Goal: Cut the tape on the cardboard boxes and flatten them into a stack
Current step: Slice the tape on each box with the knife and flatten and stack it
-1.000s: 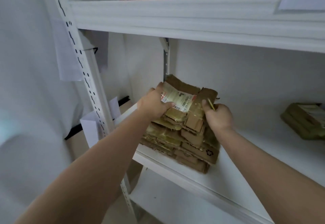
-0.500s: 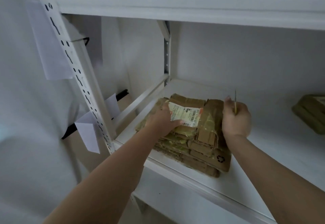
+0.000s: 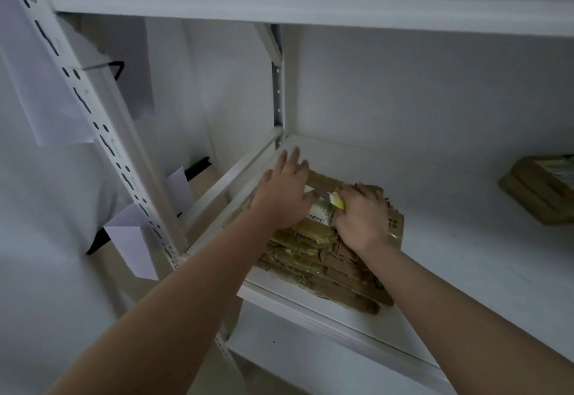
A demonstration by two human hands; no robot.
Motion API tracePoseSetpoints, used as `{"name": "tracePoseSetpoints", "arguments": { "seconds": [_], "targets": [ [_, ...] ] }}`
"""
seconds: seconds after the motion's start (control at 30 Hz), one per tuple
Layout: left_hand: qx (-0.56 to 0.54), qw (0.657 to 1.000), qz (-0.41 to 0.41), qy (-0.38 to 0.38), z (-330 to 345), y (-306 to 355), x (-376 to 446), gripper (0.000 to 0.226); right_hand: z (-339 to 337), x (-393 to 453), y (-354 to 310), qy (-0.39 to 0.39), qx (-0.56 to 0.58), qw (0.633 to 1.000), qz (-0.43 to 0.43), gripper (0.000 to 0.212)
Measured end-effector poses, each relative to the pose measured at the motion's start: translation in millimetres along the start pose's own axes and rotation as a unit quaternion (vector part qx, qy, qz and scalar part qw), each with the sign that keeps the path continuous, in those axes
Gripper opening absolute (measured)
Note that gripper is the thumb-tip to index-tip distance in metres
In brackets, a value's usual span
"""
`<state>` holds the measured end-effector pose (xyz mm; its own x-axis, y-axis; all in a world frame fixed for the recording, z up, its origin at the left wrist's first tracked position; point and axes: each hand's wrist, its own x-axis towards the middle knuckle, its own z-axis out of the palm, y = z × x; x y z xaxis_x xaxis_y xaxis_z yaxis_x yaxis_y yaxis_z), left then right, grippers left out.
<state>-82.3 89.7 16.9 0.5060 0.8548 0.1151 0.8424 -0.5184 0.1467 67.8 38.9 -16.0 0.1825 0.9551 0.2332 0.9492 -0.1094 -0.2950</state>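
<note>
On the white shelf (image 3: 466,270), at its left end, lies a stack of flattened cardboard boxes (image 3: 326,258). Left hand (image 3: 284,197) presses flat on the stack, grip spread. Right hand (image 3: 362,216), beside it, grip closed around a yellow-handled knife (image 3: 334,202) on top.

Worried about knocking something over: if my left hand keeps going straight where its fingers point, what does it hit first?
Probably the white back wall near the rear shelf post. The left hand points away across bare shelf beyond the flattened cardboard stack; depth is unclear.
</note>
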Motion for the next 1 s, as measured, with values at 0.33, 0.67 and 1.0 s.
{"name": "tracePoseSetpoints", "arguments": {
  "seconds": [0.33,0.67,1.0],
  "targets": [
    [0.001,0.998,0.0,-0.066,57.5,-6.3,-7.3,0.06,16.3,-4.9,7.3,0.008,0.089,0.996,0.014,0.042],
    [0.021,0.998,0.007,-0.064,70.0,-8.4,-7.7,0.069,30.4,-7.4,11.7,0.022,0.036,0.999,-0.013,0.042],
    [0.033,0.995,0.007,-0.097,56.6,-3.8,-8.9,0.095,27.0,-0.9,16.6,0.036,0.201,0.979,0.028,0.025]
  ]
}}
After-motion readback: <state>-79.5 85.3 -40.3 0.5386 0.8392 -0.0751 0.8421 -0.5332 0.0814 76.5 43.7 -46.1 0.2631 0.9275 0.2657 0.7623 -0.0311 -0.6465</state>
